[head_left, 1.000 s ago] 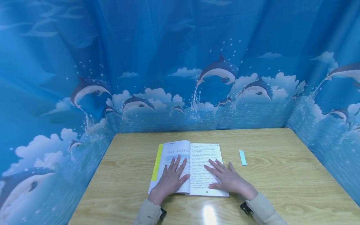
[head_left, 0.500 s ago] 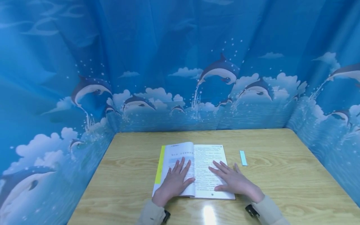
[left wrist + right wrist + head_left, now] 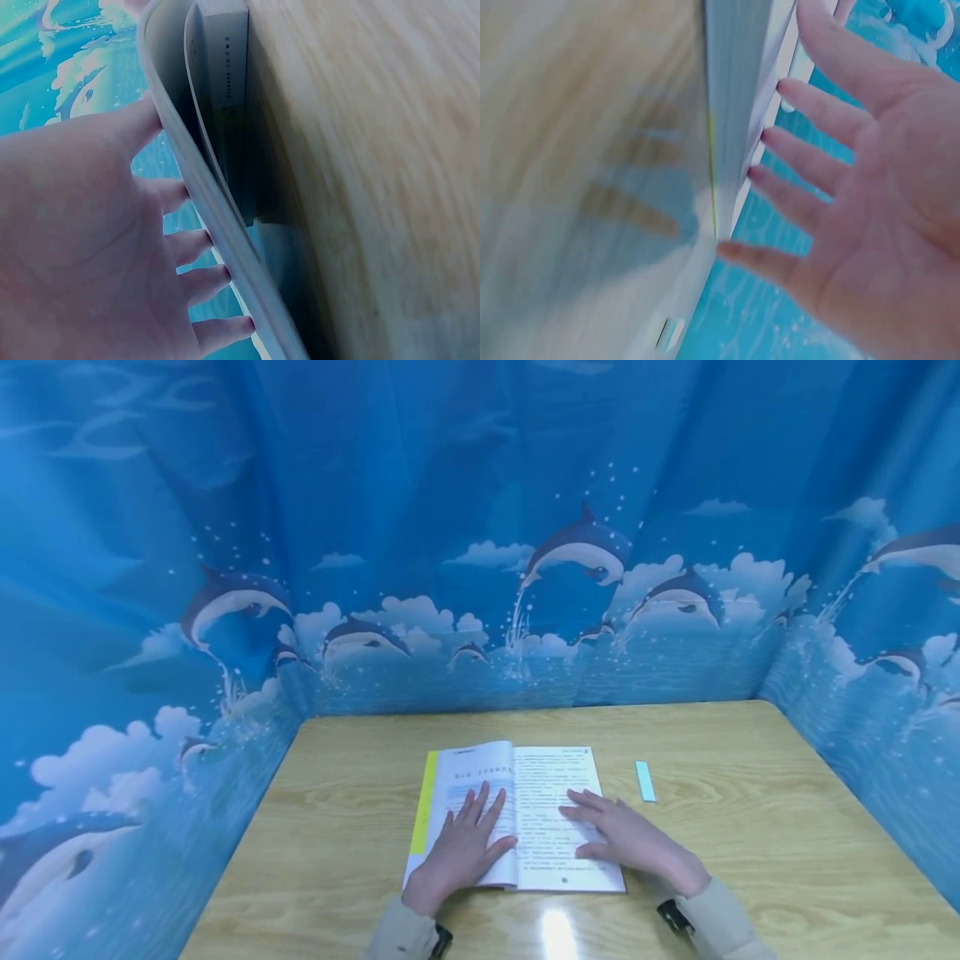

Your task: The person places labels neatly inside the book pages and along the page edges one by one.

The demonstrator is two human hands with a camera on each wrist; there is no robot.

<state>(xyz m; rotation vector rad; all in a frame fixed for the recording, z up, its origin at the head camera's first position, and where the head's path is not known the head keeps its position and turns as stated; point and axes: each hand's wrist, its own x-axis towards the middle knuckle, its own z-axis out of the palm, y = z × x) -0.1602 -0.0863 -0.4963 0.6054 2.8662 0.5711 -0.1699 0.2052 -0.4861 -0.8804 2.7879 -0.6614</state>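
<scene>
An open book (image 3: 555, 777) lies on the wooden table, with printed pages on both sides and a yellow strip (image 3: 424, 802) along its left edge. My left hand (image 3: 460, 852) rests spread on the left page, fingers pointing away from me; in the left wrist view its fingertips touch the curved-up page stack (image 3: 214, 202). On the right page my right hand (image 3: 626, 835) lies with fingers extended toward the middle. The right wrist view shows its fingertips along the thick page block (image 3: 739, 82), the little finger just past the book's edge. Neither hand grips anything.
A small pale blue strip (image 3: 645, 782) lies on the table (image 3: 750, 827) to the right of the book. Blue dolphin-print curtains (image 3: 450, 527) hang behind and on both sides of the table. Dark wrist straps (image 3: 673, 917) sit at both cuffs.
Both hands and the book have shifted a little to the right and toward me. The right hand's fingers have drawn slightly closer together.
</scene>
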